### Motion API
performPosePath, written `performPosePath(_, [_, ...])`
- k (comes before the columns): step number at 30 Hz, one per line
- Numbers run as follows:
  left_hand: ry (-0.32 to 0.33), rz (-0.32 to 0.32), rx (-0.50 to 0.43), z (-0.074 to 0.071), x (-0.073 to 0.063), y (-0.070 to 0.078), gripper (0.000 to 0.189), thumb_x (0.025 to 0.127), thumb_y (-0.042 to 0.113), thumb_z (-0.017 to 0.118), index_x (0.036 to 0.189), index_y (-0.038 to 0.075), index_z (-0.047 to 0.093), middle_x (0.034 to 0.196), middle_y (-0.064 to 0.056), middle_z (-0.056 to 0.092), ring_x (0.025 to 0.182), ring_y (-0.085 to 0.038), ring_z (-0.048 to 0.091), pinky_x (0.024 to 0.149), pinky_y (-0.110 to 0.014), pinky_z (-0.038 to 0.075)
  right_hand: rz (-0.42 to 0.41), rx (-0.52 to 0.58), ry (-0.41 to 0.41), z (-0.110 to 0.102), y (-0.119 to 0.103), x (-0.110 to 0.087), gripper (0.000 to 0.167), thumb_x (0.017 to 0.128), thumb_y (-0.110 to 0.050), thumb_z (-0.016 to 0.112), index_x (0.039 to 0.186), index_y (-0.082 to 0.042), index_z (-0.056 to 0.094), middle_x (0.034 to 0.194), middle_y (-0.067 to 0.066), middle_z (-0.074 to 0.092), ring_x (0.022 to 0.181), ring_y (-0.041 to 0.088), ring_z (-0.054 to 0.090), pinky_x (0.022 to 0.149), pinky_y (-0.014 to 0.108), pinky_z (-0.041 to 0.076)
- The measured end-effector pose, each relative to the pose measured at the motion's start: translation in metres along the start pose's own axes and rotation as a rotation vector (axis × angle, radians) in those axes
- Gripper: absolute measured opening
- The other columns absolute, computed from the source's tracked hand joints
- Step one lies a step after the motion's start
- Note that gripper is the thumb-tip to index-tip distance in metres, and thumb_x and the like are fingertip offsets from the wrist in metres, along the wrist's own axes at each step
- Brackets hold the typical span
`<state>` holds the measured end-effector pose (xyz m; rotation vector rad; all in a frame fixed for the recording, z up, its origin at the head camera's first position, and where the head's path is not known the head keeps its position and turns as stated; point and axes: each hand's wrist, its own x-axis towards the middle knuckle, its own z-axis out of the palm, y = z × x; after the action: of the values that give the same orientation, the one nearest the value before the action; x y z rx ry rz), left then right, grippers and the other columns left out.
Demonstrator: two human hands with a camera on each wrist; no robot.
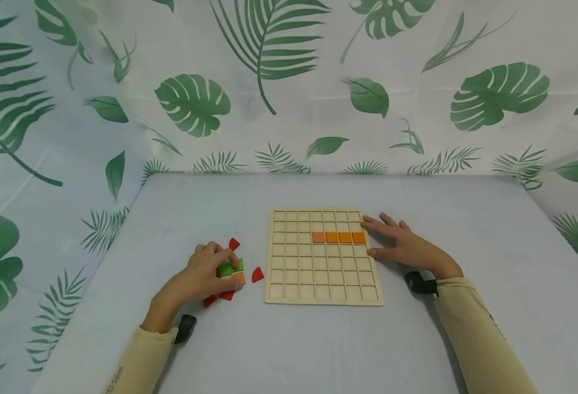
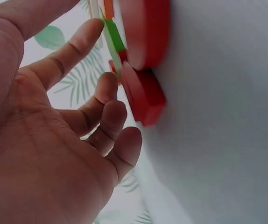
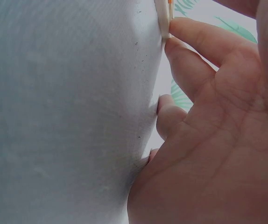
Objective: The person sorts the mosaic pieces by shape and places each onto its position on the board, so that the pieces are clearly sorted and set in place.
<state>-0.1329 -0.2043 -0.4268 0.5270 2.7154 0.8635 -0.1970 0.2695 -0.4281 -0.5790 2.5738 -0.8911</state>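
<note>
A pale wooden grid board (image 1: 291, 278) lies flat on the table. Several orange square tiles (image 1: 331, 237) sit side by side in one of its rows, reaching the right edge; the leftmost is paler. Left of the board, my left hand (image 1: 202, 271) is over a small group of pieces. Its index finger touches the green pieces (image 1: 226, 269), while the thumb rests on a light orange tile (image 1: 237, 278); the other fingers hang loosely curled. My right hand (image 1: 409, 244) touches the board's right edge with its fingertips and thumb, fingers extended.
Red quarter-round pieces lie around the left hand: one red piece (image 1: 234, 243) behind it, another red piece (image 1: 257, 274) beside the board, and more red pieces (image 2: 145, 95) under the palm side. A leaf-print cloth (image 1: 289, 87) hangs behind the white table (image 1: 308, 350).
</note>
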Motion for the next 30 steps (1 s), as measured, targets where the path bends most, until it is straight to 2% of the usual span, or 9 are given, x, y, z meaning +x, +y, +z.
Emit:
performPosePath(4, [0.013, 0.008, 0.069, 0.001, 0.0, 0.007, 0.025, 0.09, 0.026, 0.088, 0.102, 0.02, 0.066, 0.117, -0.009, 0.054, 0.115, -0.038, 0.043, 0.091, -0.056, 0.042, -0.001, -0.006, 0.0, -0.001, -0.001, 0.0, 0.083, 0.1, -0.038, 0.077, 0.166, -0.007, 0.039, 0.176, 0.014, 0.023, 0.162, 0.044, -0.004, 0.123, 0.067, -0.01])
performPosePath(10, [0.061, 0.039, 0.144, 0.004, 0.001, 0.015, 0.02, 0.091, 0.017, 0.087, 0.102, 0.016, 0.071, 0.108, -0.007, 0.053, 0.112, -0.037, 0.044, 0.092, -0.054, 0.04, 0.007, -0.011, 0.0, 0.0, -0.002, -0.001, 0.083, 0.1, -0.038, 0.077, 0.166, -0.006, 0.039, 0.176, 0.014, 0.022, 0.162, 0.044, -0.005, 0.123, 0.066, -0.01])
performPosePath(15, [0.053, 0.026, 0.101, 0.005, 0.002, 0.019, 0.02, 0.091, 0.013, 0.087, 0.102, 0.012, 0.07, 0.11, -0.006, 0.057, 0.116, -0.037, 0.044, 0.095, -0.053, 0.041, 0.006, -0.003, 0.003, 0.0, -0.002, -0.002, 0.082, 0.1, -0.037, 0.077, 0.166, -0.006, 0.039, 0.176, 0.014, 0.022, 0.162, 0.044, -0.005, 0.123, 0.066, -0.011])
performPosePath(18, [0.043, -0.005, 0.046, 0.005, 0.002, 0.02, 0.021, 0.092, 0.012, 0.086, 0.104, 0.01, 0.069, 0.111, -0.005, 0.061, 0.119, -0.037, 0.045, 0.095, -0.051, 0.043, 0.001, 0.002, 0.005, 0.0, -0.001, -0.002, 0.082, 0.1, -0.037, 0.077, 0.166, -0.006, 0.039, 0.176, 0.014, 0.023, 0.162, 0.044, -0.005, 0.123, 0.066, -0.011])
performPosePath(23, [0.054, -0.044, -0.033, 0.004, 0.0, 0.023, 0.016, 0.096, 0.01, 0.081, 0.104, 0.01, 0.067, 0.107, -0.005, 0.059, 0.116, -0.031, 0.047, 0.085, -0.044, 0.049, 0.007, 0.009, 0.003, 0.0, -0.001, -0.002, 0.082, 0.1, -0.038, 0.077, 0.166, -0.007, 0.039, 0.176, 0.013, 0.022, 0.162, 0.043, -0.005, 0.123, 0.065, -0.011])
performPosePath(30, [0.088, 0.044, -0.098, 0.003, 0.001, 0.016, 0.008, 0.102, 0.004, 0.071, 0.11, 0.006, 0.07, 0.099, 0.001, 0.062, 0.111, -0.028, 0.049, 0.085, -0.041, 0.052, 0.004, 0.007, 0.003, 0.0, 0.0, -0.002, 0.083, 0.1, -0.038, 0.077, 0.166, -0.008, 0.039, 0.176, 0.012, 0.023, 0.162, 0.043, -0.004, 0.124, 0.064, -0.01])
